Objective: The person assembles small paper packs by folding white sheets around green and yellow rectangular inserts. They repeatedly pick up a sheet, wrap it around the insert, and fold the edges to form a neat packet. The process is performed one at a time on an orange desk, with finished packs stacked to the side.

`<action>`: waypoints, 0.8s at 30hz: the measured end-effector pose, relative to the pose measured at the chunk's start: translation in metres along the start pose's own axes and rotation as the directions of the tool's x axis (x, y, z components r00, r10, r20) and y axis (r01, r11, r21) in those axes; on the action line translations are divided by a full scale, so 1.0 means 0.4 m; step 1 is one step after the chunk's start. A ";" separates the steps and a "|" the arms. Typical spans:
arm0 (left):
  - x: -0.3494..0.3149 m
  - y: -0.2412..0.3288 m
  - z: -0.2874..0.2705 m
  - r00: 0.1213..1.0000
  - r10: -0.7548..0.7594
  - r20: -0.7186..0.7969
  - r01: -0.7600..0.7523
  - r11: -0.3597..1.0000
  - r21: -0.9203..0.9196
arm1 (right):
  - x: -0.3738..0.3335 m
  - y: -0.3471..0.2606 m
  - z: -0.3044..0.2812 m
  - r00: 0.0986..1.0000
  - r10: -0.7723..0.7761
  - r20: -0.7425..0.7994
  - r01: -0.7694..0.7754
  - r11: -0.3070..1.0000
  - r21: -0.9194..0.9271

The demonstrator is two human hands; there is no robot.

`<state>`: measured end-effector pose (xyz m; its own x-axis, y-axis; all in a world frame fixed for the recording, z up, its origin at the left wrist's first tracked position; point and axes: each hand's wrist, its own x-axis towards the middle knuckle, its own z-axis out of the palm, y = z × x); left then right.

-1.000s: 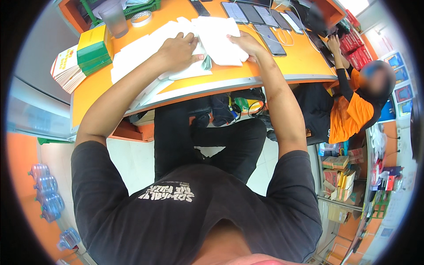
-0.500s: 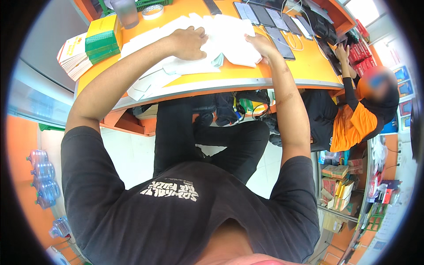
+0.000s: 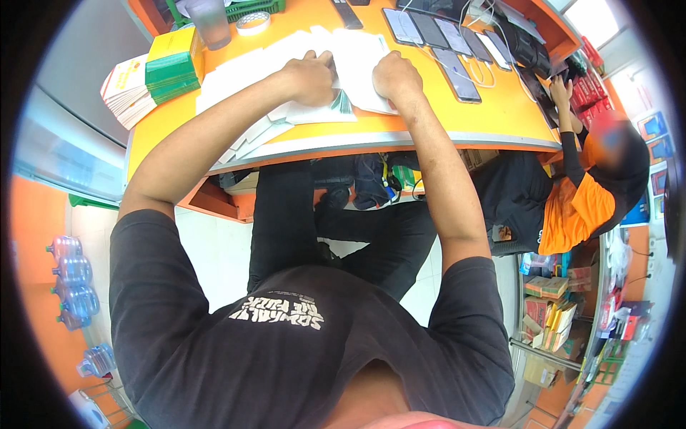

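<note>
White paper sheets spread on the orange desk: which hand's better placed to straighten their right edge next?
Right, likely: the right hand is at the right edge of the white paper sheets, while the left hand is farther left and would have to reach across.

Paper sheets (image 3: 243,77) spread on bench (image 3: 504,111), middle to left, near side. Left hand (image 3: 314,79) over sheets; right hand (image 3: 397,79) at their right edge. Booklet stack (image 3: 171,68) left of sheets. Cup (image 3: 209,27) just behind booklets, tape roll (image 3: 253,32) right of cup, basket (image 3: 250,8) behind roll. Handset (image 3: 346,13) far middle, beyond sheets. Phones (image 3: 457,77) right of right hand, most in far row, one nearer; cables among them. Co-worker (image 3: 582,211) at bench's right end. Bags (image 3: 368,182) under bench. Water jugs (image 3: 75,270) well left, near.
</note>
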<state>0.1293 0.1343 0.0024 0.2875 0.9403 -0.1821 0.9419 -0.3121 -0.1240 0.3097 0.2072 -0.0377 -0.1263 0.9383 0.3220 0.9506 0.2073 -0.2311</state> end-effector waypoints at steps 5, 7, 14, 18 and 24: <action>-0.020 -0.028 0.033 0.991 -0.043 -0.124 0.005 0.957 -0.291 | 0.037 0.164 -0.047 0.910 -0.131 0.393 -0.090 0.864 0.496; 0.007 -0.095 0.071 0.963 -0.101 -0.250 -0.030 0.882 -0.470 | -0.005 0.237 -0.050 0.950 -0.049 0.309 -0.245 0.499 0.832; -0.157 -0.226 0.026 0.895 -0.443 -0.042 0.122 0.335 -0.934 | -0.085 0.218 -0.077 0.949 -0.066 0.309 -0.310 -0.006 0.951; -0.160 -0.235 0.028 0.956 -0.294 -0.021 0.004 0.084 -0.996 | -0.077 0.188 -0.074 0.972 -0.049 0.232 -0.234 -0.051 0.971; -0.102 -0.322 0.014 0.823 -0.501 -0.268 0.266 0.757 -0.596 | -0.054 0.089 -0.035 0.990 -0.001 0.139 -0.137 0.156 0.978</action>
<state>-0.0048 0.1353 0.0203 -0.1883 0.9666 0.1738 0.8934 0.0951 0.4390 0.3503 0.1905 -0.0399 -0.1656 0.9675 0.1913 -0.1114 0.1744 -0.9783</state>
